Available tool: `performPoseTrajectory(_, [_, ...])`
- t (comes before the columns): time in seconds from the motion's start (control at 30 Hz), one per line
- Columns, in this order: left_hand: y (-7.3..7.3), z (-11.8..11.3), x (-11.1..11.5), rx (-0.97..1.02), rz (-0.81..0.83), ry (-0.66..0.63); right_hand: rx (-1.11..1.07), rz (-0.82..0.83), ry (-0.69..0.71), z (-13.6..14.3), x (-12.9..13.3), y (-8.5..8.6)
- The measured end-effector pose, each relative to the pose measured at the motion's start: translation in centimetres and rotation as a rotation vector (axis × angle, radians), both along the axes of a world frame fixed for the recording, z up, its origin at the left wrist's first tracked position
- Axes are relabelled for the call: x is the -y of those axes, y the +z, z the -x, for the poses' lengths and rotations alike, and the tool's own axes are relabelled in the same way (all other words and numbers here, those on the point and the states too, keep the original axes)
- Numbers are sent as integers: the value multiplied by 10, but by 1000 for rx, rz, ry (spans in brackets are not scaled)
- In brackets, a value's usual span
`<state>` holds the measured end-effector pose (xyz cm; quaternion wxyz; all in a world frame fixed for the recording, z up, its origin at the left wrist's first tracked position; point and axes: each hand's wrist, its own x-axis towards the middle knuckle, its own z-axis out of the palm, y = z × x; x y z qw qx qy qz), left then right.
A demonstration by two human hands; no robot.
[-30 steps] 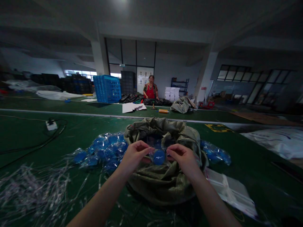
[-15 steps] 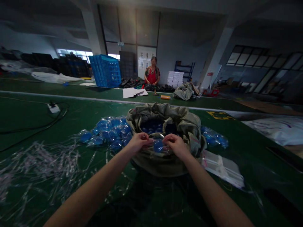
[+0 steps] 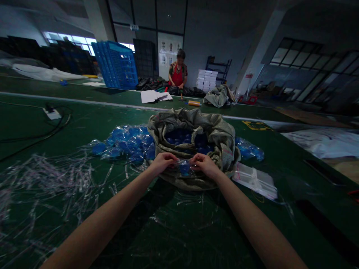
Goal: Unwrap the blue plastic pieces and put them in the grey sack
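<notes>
Between my two hands is a clear plastic bag with a blue ball-like item (image 3: 184,169) inside. My left hand (image 3: 164,163) pinches the bag's left edge, and my right hand (image 3: 205,164) pinches its right edge. Just behind them stands a grey-green woven sack (image 3: 193,117) with its rim rolled down. Many dark blue round items (image 3: 179,136) fill the sack. Bagged blue items (image 3: 127,142) lie heaped at its left, and a smaller bagged group (image 3: 249,148) lies at its right. A stack of clear bags (image 3: 255,178) rests to the right of my right hand.
Torn plastic strips (image 3: 53,179) are scattered over the green table at left. A power strip (image 3: 52,113) with cables lies further back. A phone-like dark slab (image 3: 324,172) is at right. Across the second table, beside a blue crate (image 3: 116,65), a person in a red apron (image 3: 177,74) works.
The view has tilted down and shifted slightly, so the scene sits higher in the picture. Both my hands still hold the bag in front of the sack.
</notes>
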<state>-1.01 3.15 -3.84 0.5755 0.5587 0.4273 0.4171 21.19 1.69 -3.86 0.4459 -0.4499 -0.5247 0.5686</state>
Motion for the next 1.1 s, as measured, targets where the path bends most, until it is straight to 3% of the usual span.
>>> performPoseTrajectory(0.13, [5, 1, 5, -73, -76, 80, 16, -4, -8, 0, 0, -3])
performPoseTrajectory(0.23, [13, 2, 12, -247, -6, 161, 12, -22, -5, 1, -1, -5])
performPoseTrajectory(0.3, [17, 1, 17, -310, 84, 91, 12, -32, -7, 1, -2, -7])
performPoseTrajectory(0.4, [19, -2, 26, -252, 175, -32, 36, -31, 5, -3, -2, -5])
performPoseTrajectory(0.53, [14, -3, 32, -105, 240, -66, 107, -20, 93, -12, 3, 10])
performPoseTrajectory(0.7, [6, 0, 35, -63, 299, -85, 189, 54, -166, -14, 12, 25])
performPoseTrajectory(0.8, [1, 0, 36, -96, 290, -110, 209, 166, -151, -6, 19, 27])
performPoseTrajectory(1.1, [-6, 1, 39, -117, 294, -103, 26, 225, -70, -1, 31, 22])
